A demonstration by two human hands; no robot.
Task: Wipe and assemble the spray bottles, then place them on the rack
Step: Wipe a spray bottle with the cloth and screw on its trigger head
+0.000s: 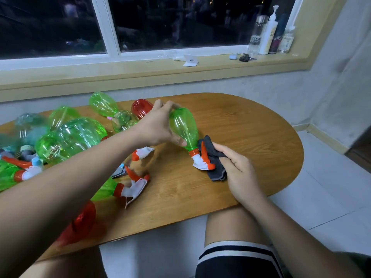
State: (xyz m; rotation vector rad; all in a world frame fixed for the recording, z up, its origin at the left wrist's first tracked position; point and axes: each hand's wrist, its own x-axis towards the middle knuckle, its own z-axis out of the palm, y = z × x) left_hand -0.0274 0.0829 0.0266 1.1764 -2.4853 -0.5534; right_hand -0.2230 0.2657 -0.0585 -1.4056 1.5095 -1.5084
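Centre frame: green bottle (183,125) gripped near base by left hand (158,126), tilted head-down, likely so cloth (215,169), pinched in right hand (239,167), reaches spray head (200,160); counter (251,125) beneath.

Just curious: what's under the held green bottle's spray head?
A dark grey cloth, gripped by the right hand, lies under the spray head. The table beneath the cloth is covered.

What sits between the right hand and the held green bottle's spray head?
A dark grey cloth, gripped by the right hand, lies against the spray head of the green bottle that the left hand holds. Head view.
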